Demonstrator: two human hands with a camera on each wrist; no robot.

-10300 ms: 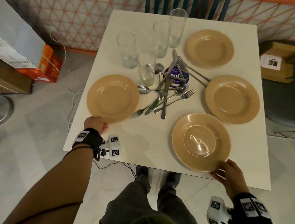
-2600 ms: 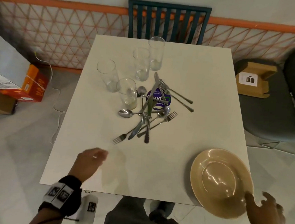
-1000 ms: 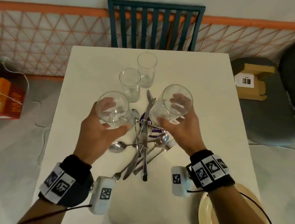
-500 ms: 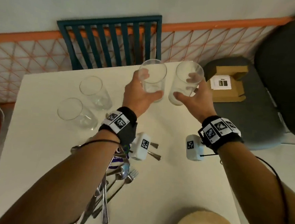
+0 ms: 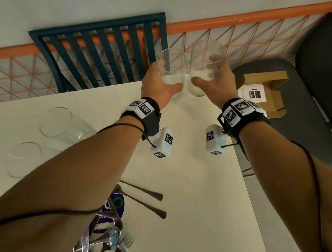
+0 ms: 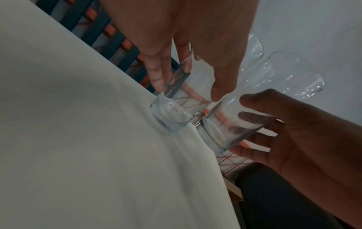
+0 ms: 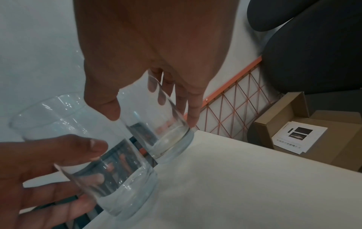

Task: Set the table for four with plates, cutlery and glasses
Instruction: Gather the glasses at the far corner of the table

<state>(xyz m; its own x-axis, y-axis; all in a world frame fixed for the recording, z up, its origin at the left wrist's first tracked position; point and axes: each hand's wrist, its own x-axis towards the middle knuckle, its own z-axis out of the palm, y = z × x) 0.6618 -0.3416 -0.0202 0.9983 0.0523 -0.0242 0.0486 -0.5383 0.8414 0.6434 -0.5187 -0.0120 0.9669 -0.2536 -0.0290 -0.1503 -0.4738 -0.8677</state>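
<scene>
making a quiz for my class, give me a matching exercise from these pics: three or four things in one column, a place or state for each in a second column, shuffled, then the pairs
Things
1. clear glass tumbler in the left hand
2. pile of steel cutlery
3. brown cardboard box
4. dark blue slatted chair

Places or states
A. on the grey seat right of the table
B. behind the table's far edge
C. near the white table's far right corner
D. heaped on the table, near the camera

Pairs: 1-C, 2-D, 3-A, 4-B
</scene>
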